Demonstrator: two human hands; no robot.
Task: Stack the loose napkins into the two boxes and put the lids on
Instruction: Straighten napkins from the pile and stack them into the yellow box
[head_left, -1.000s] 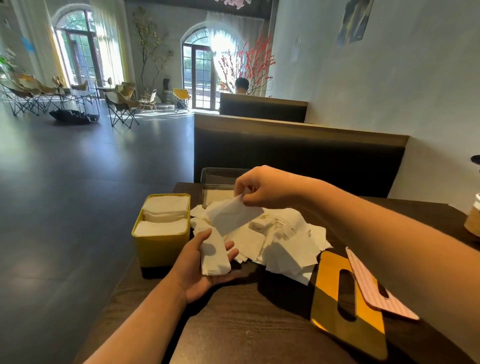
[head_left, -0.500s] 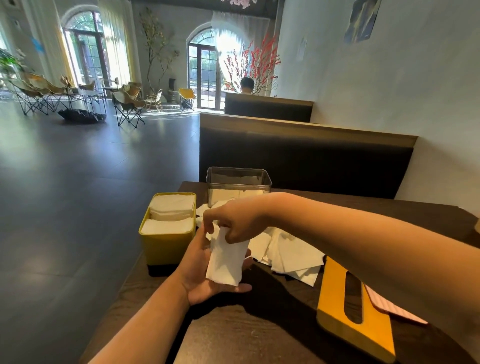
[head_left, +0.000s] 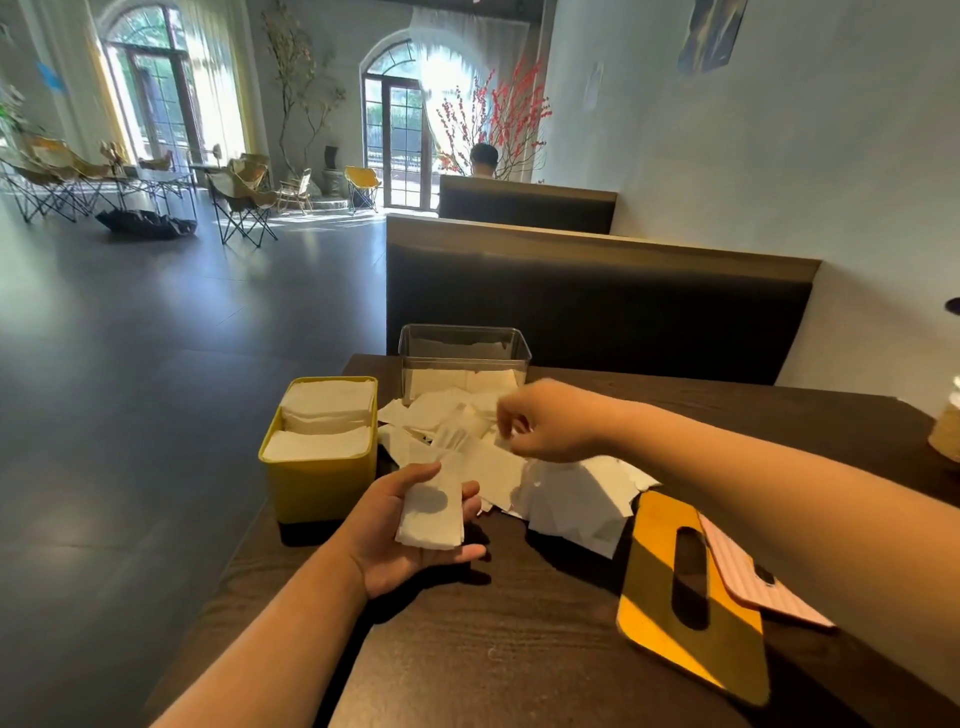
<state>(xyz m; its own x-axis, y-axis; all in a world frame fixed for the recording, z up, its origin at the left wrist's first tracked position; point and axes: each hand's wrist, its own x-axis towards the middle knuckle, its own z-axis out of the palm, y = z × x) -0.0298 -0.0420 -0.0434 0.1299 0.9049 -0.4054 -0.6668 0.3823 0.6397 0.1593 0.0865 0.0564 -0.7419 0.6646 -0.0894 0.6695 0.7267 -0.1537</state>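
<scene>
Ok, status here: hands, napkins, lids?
Left grip holds folded white paper napkins. Right grip over loose white napkin pile, hold unclear. Yellow box full, clear plastic box part-filled. Yellow slotted lid, pink striped lid off.

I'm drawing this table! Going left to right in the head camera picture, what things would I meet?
Yellow rectangular napkin box → left hand holding folded white napkins → right hand → flat yellow slotted lid → pink striped lid.
</scene>
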